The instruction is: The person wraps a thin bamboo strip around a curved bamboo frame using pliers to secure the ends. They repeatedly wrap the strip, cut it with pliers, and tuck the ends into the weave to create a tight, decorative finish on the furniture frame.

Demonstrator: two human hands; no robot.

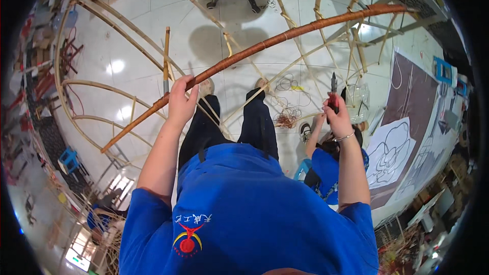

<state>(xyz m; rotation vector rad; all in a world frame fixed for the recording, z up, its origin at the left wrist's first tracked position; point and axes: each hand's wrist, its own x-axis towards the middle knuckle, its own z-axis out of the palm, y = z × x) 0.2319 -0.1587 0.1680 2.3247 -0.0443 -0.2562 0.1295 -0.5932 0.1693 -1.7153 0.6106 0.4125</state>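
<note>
A long, slightly bowed pole [265, 45], wound in reddish-brown wrapping, slants across the view from lower left to upper right. My left hand [182, 101] grips it left of the middle, thumb and fingers on either side. It belongs to a large open frame of pale bamboo strips [122, 27], tied at the joints. Right of the pole, my right hand [340, 117] is closed around red-handled pliers [333, 93], their dark pointed jaws aimed upward. They do not touch the frame.
A co-worker in a blue shirt [326, 170] sits low beside my right forearm. Brown loose strands [286, 118] lie on the tiled floor. Drawn sheets [391, 154] spread at the right, near a blue stool [444, 70]. Another blue stool [69, 159] stands at the left. Chair legs [249, 0] show at the top.
</note>
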